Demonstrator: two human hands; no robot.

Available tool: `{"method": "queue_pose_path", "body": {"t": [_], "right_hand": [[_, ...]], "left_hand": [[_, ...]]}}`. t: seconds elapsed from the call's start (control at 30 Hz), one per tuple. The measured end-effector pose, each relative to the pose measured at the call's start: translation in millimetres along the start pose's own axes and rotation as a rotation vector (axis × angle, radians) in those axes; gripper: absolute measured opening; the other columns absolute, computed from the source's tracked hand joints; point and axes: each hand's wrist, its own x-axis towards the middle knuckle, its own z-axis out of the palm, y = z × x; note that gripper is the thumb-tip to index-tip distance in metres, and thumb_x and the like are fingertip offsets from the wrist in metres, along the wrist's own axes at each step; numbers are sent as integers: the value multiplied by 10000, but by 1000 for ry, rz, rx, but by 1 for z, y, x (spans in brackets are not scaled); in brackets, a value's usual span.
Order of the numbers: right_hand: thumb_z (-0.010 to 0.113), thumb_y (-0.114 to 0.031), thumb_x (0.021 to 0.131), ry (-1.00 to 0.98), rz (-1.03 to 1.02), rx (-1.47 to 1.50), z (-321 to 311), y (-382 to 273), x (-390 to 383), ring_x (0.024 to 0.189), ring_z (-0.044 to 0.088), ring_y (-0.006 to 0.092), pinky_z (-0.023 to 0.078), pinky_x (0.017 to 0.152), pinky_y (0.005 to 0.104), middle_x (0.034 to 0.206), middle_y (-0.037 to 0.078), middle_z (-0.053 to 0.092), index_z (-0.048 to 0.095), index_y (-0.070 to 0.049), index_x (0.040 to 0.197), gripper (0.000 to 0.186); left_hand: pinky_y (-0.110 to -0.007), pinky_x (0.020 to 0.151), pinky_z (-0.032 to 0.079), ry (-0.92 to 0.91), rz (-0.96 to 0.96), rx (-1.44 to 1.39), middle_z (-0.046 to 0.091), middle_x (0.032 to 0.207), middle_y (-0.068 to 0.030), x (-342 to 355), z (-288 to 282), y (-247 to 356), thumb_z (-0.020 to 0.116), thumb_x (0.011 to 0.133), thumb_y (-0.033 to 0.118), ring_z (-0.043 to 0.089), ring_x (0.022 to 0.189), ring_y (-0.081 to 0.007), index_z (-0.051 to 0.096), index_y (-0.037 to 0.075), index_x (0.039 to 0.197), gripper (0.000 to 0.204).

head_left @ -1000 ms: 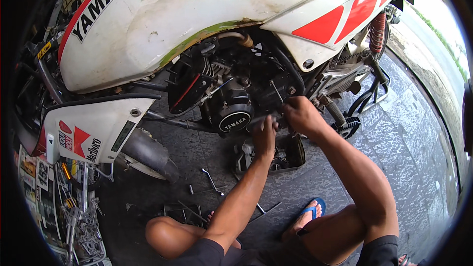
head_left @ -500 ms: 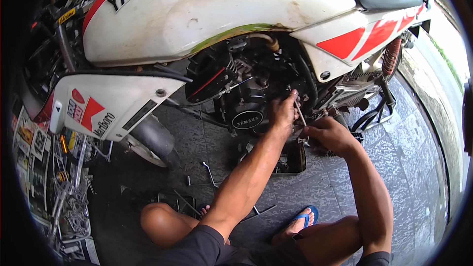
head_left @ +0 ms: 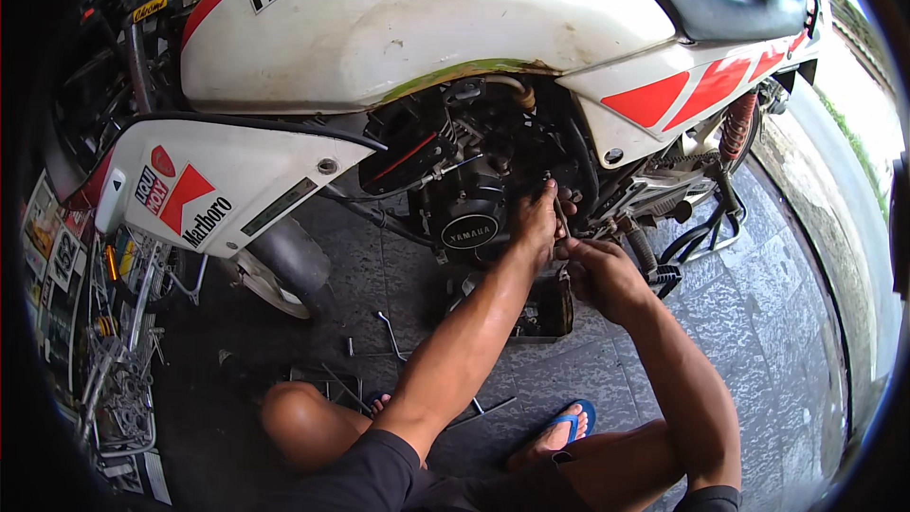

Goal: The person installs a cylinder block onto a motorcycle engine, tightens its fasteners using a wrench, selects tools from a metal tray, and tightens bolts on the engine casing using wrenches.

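Observation:
A white and red motorcycle stands side-on before me, its black engine [head_left: 471,209] exposed under the fuel tank [head_left: 436,28]. At the rear of the engine, my left hand [head_left: 537,228] is closed, thumb pointing up, around the upper part of a slim metal rod-like tool [head_left: 562,228]. Just below and to the right, my right hand [head_left: 607,277] is closed on the tool's lower end. Its exact kind is hard to make out, as the fingers cover most of it. The tool's tip and what it meets are hidden by my left hand.
Under the engine sits an open metal tray [head_left: 548,320] with dark parts in it. A spanner [head_left: 390,334] and a T-shaped bar [head_left: 483,411] lie on the tiled floor by my feet. Metal parts [head_left: 128,379] are piled at left. The footrest [head_left: 666,277] juts out beside my right hand.
Both hands have shifted slightly left in view, along with the whole scene. My right hand is closer to the left one, and less of the tool shows between them.

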Motion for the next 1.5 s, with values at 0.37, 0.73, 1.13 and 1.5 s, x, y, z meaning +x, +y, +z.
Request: {"method": "queue_pose_path", "body": {"t": [0.37,0.73,1.13,1.5], "right_hand": [[588,-400,953,151,-287,-727,-2,-27,-12,585,545,116,422,538,275,603,-5,521,645,14,1087,439],[618,-178,926,90,-322,-589,11,-21,-5,668,568,198,461,652,366,689,47,527,578,-8,862,186],[618,-220,885,5,-242,-696,1,-44,12,719,582,129,446,654,269,841,59,670,688,31,1002,286],[648,-208,899,63,1,-102,7,-36,26,618,498,68,364,559,235,755,-9,621,699,-21,967,205]], "left_hand": [[-232,418,392,-79,-26,-27,636,684,-84,-2,-5,7,649,922,273,489,455,-99,630,33,872,246],[-237,423,390,-144,-79,-233,644,697,-80,-6,-6,2,605,946,332,473,456,-101,639,45,883,296],[-227,445,416,-20,10,-89,659,739,-67,-13,0,9,629,933,258,538,504,-109,644,63,868,206],[-267,547,498,-77,-71,65,618,689,-43,3,-17,12,648,917,292,555,557,-130,644,49,881,245]]}}
